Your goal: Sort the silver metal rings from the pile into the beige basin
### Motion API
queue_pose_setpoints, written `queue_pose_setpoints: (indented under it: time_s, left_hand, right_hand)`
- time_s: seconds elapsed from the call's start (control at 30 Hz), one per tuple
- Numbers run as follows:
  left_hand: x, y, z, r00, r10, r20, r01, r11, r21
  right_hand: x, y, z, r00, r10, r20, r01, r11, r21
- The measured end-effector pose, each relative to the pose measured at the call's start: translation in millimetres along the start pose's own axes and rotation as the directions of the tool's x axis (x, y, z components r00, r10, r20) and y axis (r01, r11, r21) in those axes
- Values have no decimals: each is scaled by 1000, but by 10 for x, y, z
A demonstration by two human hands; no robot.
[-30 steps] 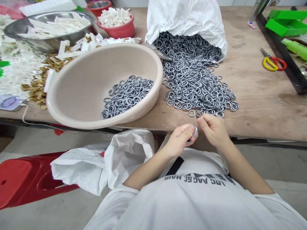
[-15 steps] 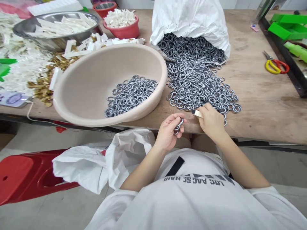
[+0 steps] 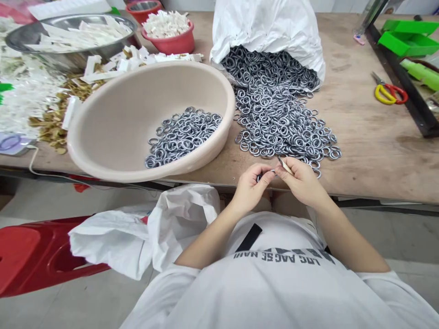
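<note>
Grey rings show between the curled fingers of my left hand [image 3: 252, 185], just off the table's front edge. My right hand [image 3: 302, 180] pinches a small pale tool [image 3: 286, 167] with a dark tip. The fingertips of both hands meet at a ring. Behind them a heap of grey rings [image 3: 284, 123] spreads over the table from the mouth of a white sack [image 3: 265, 23]. To the left, a big beige basin [image 3: 113, 114] holds more grey rings [image 3: 185, 137].
Scissors [image 3: 391, 93] with red and yellow handles lie at the right, near green trays [image 3: 408, 43]. A metal bowl [image 3: 68, 57] and a red bowl [image 3: 174, 43] of white pieces stand at the back left. A red stool [image 3: 20, 256] is at the lower left.
My right hand has moved left and down toward my left hand, so the fingertips now meet. The pale tool has turned. The camera view has shifted slightly right.
</note>
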State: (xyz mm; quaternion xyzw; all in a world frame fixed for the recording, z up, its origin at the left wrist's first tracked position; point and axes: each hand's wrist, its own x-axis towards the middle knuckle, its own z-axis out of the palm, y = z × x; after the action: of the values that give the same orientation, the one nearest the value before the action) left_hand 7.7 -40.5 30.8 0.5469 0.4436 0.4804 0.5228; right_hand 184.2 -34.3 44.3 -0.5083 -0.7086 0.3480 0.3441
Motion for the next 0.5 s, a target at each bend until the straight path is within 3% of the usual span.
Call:
queue_pose_setpoints:
  time_s: [0.1,0.23,0.4,0.5]
  left_hand:
    - [-30,-12,104,998,-55,37,58,994,-96]
    - [-56,-23,219,977,-166,133,203,919,-339]
    - [-82,67,271,957,-211,200,275,880,-389]
    - [-79,109,265,960,-243,142,281,849,-449]
  right_hand:
    - [-80,-53,45,998,35,-51,-24,977,213]
    - [-133,-55,82,992,-25,-125,64,947,316]
    - [-106,12,32,984,29,-177,25,956,291]
    - [-157,3,15,982,-66,-177,81,993,83]
